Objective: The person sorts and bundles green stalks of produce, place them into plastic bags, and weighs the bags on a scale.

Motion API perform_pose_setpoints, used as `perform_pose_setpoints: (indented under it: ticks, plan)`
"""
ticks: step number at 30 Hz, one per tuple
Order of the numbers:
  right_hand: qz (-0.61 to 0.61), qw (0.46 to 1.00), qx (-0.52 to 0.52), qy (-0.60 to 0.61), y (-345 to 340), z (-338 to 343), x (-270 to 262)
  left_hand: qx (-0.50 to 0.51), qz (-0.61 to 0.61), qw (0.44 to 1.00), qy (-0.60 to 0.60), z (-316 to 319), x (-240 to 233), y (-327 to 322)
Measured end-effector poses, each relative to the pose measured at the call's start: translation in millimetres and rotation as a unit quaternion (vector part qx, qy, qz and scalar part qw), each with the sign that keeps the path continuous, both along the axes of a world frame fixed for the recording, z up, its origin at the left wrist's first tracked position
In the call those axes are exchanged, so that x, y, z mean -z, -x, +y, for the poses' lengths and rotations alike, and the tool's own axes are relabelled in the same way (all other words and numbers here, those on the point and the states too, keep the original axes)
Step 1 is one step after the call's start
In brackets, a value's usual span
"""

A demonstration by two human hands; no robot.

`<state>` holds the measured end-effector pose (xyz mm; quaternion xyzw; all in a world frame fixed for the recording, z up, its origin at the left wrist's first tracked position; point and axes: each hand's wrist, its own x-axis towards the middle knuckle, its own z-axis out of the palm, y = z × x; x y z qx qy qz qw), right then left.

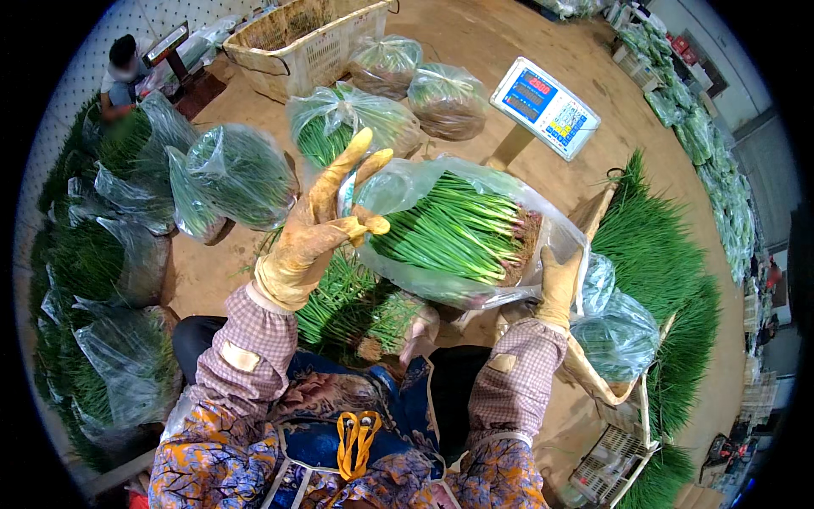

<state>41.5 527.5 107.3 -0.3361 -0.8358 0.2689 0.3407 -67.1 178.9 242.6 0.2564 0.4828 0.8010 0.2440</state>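
A clear plastic bag (pixel 439 294) lies in front of me with a bundle of green onions (pixel 455 229) in it, the leaves to the left and the reddish roots to the right. My left hand (pixel 318 216), in a yellow rubber glove, is raised at the bag's left end. Its fore and middle fingers are spread, while thumb and other fingertips meet at the plastic; whether they pinch it is unclear. My right hand (pixel 558 286), gloved alike, grips the bag's edge at the root end. Behind the bag stands a digital scale display (pixel 545 108) on a post. Loose green onions (pixel 340 305) lie below the bag.
Tied bags of green onions (pixel 238 175) stand ahead and to the left. A large plastic crate (pixel 318 60) is at the back. Heaped green onions (pixel 655 248) and a smaller crate (pixel 610 461) lie at the right. A person (pixel 124 76) sits at the far left by another scale.
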Motion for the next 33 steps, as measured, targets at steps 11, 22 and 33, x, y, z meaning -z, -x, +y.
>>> perform_pose_setpoints:
  ticks: [11, 22, 33]
  plan:
    - [0.143, 0.945, 0.068, -0.285, -6, -56, -87, -0.079, 0.098, 0.992, 0.001, -87, -73, 12]
    - [0.108, 0.967, -0.196, 0.124, 2, -237, -45, -0.254, 0.097, 0.953, 0.136, -231, -65, 64]
    - [-0.021, 0.881, -0.345, 0.323, 110, -253, 87, -0.287, -0.088, 0.922, 0.244, -277, 116, 135]
